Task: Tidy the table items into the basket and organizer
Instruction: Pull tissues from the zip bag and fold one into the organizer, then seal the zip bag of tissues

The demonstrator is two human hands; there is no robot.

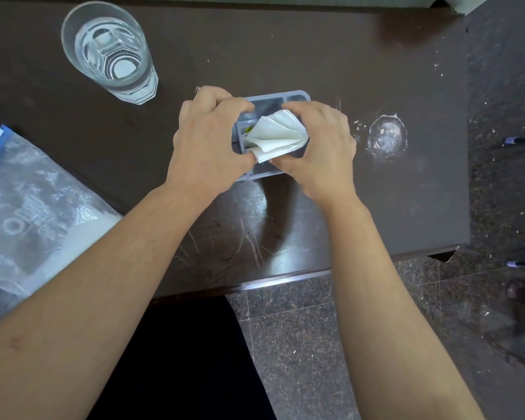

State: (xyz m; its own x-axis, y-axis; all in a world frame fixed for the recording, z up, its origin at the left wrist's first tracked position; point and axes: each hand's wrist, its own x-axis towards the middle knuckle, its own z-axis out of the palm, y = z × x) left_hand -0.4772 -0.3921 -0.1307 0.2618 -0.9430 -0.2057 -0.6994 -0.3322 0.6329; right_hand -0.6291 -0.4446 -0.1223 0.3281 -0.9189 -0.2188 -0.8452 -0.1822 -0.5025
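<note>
**Over the organizer: folded napkin going in**

At table centre, your left hand (208,137) and right hand (322,147) both pinch a folded white napkin (278,136) right above the grey organizer (297,97). Layers fan out toward 9 o'clock; your right fingers clamp the folded edge at 3 o'clock.

Handling, my read: light, soft, no stiffness, so the layers will splay if you let go of one side. Keep the pinch on the folded edge and press it flat into a compartment. Something green sits under it at 9 o'clock; can't tell what.

Water glass (109,51) stands at 11 o'clock, well apart. Plastic zip bag (34,204) lies at 8 o'clock. No basket in view.
</note>
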